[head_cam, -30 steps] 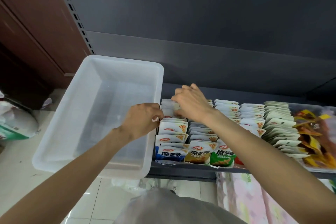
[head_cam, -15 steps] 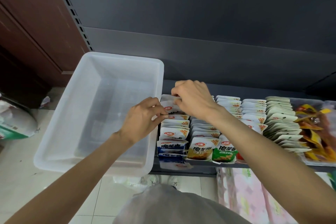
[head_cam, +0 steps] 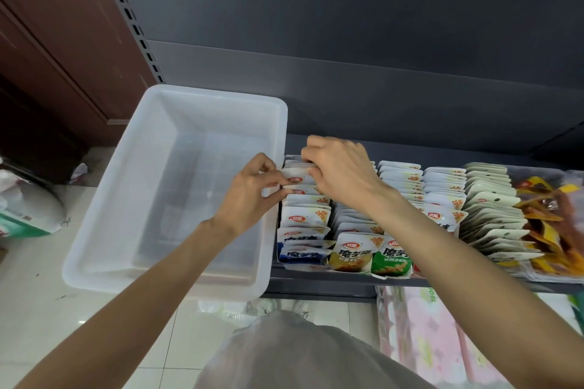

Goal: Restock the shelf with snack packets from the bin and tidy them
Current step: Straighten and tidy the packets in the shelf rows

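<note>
Both hands in the leftmost packet row.
My left hand and right hand pinch one white packet beside the bin.

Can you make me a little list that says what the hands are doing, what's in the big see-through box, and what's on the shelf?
left hand: pinches the edge of a white snack packet at the back of the leftmost row
right hand: fingers curled over the same packets from above
bin: clear plastic, no packets visible inside
shelf: dark, holds neat rows of white packets standing on edge
front packets: blue, yellow and green faces show
far right: orange packets, loosely piled
</note>
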The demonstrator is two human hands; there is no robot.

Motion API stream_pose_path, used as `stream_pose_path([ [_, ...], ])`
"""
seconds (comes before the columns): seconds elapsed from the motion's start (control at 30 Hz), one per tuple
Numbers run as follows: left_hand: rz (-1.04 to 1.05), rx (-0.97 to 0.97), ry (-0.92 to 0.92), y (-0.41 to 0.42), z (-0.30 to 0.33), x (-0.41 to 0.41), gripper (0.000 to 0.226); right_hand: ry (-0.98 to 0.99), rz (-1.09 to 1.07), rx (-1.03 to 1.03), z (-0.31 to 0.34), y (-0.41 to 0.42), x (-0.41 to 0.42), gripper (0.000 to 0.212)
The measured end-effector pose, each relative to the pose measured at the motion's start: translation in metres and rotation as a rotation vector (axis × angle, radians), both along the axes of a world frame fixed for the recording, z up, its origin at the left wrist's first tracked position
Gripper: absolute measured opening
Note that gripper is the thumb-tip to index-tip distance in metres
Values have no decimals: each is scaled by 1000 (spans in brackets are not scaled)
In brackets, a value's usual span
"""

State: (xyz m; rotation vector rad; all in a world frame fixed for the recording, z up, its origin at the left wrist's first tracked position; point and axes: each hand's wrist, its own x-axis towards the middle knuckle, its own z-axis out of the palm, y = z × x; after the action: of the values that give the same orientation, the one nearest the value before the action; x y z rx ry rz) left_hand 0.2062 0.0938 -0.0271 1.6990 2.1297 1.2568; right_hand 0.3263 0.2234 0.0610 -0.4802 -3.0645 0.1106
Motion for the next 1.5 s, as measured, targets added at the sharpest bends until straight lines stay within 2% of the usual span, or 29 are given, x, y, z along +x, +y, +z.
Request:
stream_pose_path([
  [0.23, -27, -21, -29, 1, 9, 4, 19, 6, -2, 32, 10, 0, 0, 12],
  [0.33, 52, 31, 3, 1, 7, 5, 10, 57, -49, -5, 7, 2, 0, 8],
  [0.43, 121, 43, -4, 3, 5, 11, 11, 73, -106, -86, -1, 12, -1, 6],
  [0.6, 249, -63, -218, 15, 15, 10, 27, 20, -72, -144, -6, 29, -8, 10],
  [0.7, 246, -144, -209, 20, 16, 7, 30, -87, -44, -298, 2, 46, -15, 15],
  [0.83, 155, -130, -191, 18, 16, 4, 23, -158, -60, -585, 11, 62, -21, 16],
  [0.97, 65, -81, -142, 15, 13, 0, 19, -78, -46, -431, 2, 64, -29, 19],
  [1.07, 44, -67, -113, 12, 9, -2, 16, -52, -57, -420, 0, 64, -30, 17],
  [1.17, 38, -67, -60, 13, 10, 1, 14, -120, -6, -366, 1, 63, -29, 17],
  [1.27, 59, -61, 76, 14, 13, 3, 11, -194, 36, -315, -4, 59, -27, 23],
  [1.4, 76, 90, 154, 14, 16, 1, 23, -200, 48, -329, -9, 65, -26, 26],
  [1.5, 62, 204, 156, 17, 16, -1, 17, -183, 26, -399, -9, 66, -24, 25],
])
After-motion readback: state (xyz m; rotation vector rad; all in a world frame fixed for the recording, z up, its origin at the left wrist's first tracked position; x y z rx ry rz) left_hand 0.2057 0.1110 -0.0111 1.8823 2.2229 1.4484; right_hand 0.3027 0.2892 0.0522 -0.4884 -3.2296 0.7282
